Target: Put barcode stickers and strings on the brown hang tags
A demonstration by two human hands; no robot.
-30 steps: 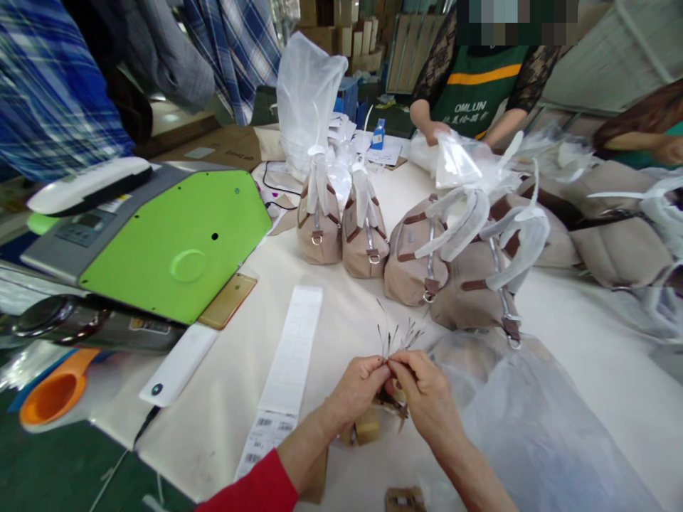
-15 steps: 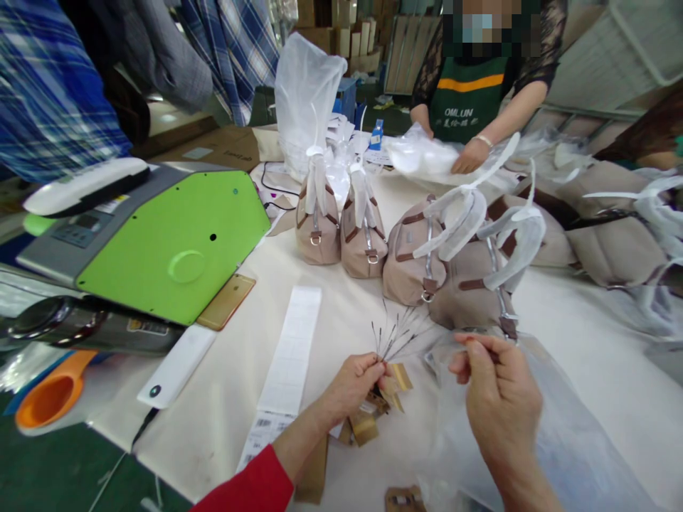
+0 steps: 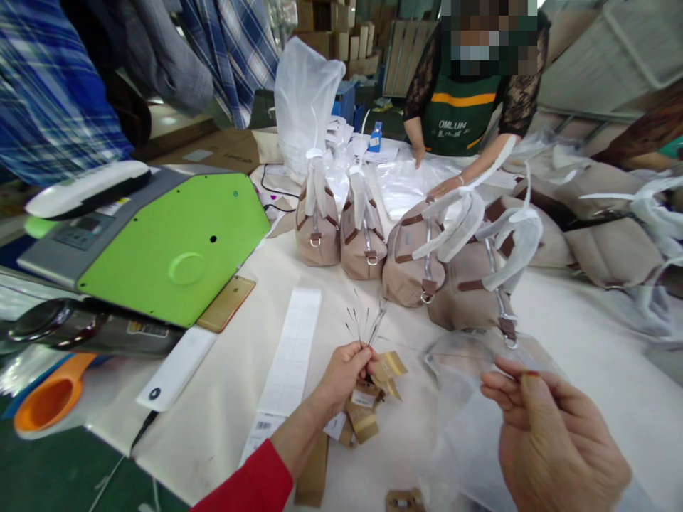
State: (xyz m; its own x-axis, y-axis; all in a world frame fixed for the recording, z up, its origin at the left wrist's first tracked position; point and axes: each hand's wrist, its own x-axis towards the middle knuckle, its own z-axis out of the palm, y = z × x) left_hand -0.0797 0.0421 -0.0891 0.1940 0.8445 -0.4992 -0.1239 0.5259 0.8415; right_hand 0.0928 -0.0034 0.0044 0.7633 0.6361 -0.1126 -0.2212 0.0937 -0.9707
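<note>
My left hand [image 3: 341, 373] is closed on a bunch of thin tag strings [image 3: 363, 325] that fan upward, with several small brown paper hang tags [image 3: 373, 398] dangling below it. My right hand [image 3: 549, 434] is held up at the lower right with fingers pinched together; it seems to grip one thin string, too fine to see clearly. A clear plastic bag [image 3: 469, 384] lies on the white table [image 3: 576, 334] under and beside that hand. Beige handbags [image 3: 464, 274] with wrapped white handles stand just beyond.
A green machine [image 3: 176, 242] sits at left, with a gold phone [image 3: 227, 302], a white label strip [image 3: 291, 355] and an orange scoop [image 3: 45, 402] near it. A person in a green apron [image 3: 459, 107] flattens plastic across the table. More bags [image 3: 613, 249] lie at right.
My hands were together at the strings, then my right hand pulled away to the right and toward me. The left hand stayed, and the tags now hang in view.
</note>
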